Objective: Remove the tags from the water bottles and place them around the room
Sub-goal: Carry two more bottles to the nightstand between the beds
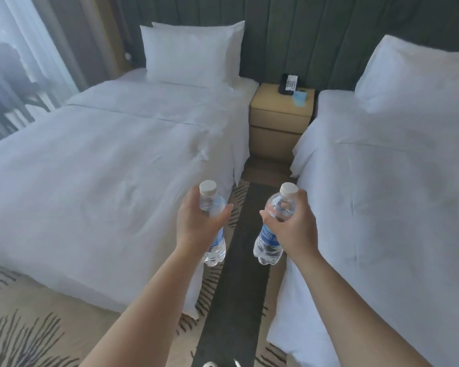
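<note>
I hold two clear water bottles with white caps and blue labels, one in each hand, upright over the aisle between two beds. My left hand grips the left water bottle around its upper body. My right hand grips the right water bottle just below its neck. No tag shows on either bottle's neck. Both forearms reach in from the bottom of the view.
A white bed lies to the left and another white bed to the right. Between them at the far end stands a wooden nightstand with a black telephone and a blue item. A patterned carpet runs down the aisle. Curtains hang at the left.
</note>
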